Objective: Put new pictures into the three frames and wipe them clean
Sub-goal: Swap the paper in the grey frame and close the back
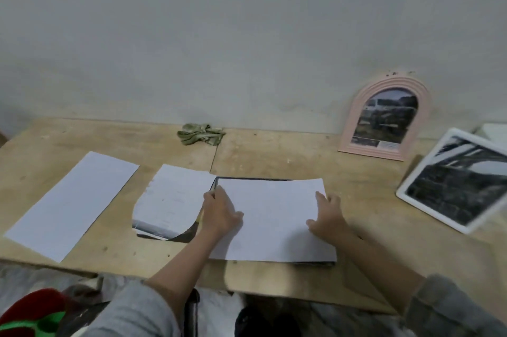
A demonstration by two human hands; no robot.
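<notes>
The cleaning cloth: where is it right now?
In the head view the cloth lies crumpled at the table's far edge against the wall, left of the pink arched frame.

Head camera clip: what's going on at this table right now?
A person has both hands on a white sheet lying over a dark frame on the wooden table; the left hand and right hand press it flat. A pink arched frame leans on the wall, a white frame lies to the right, and a crumpled cloth sits untouched at the back.
</notes>
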